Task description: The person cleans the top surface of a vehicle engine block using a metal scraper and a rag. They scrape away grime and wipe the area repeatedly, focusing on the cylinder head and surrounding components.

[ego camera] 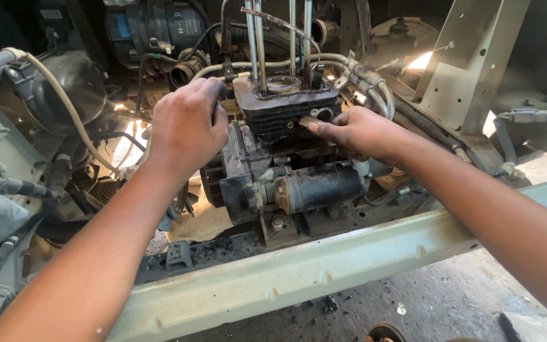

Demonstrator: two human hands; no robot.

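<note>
A dirty black finned engine cylinder [286, 109] stands in the middle of an open vehicle bay, with several long metal studs [257, 38] rising from its top. My left hand [185, 126] rests against the cylinder's left side, fingers curled; what it grips is hidden. My right hand [356, 132] pinches a small flat metal piece [309, 120] against the cylinder's right side, next to a round port. Below them sits a black cylindrical starter motor [318, 187].
A pale grey frame rail [324, 266] crosses in front of the engine. Hoses and cables [362, 76] run behind, a black air housing [153, 25] sits at the back, and a perforated grey bracket [470, 57] rises at right. Dirt ground lies below.
</note>
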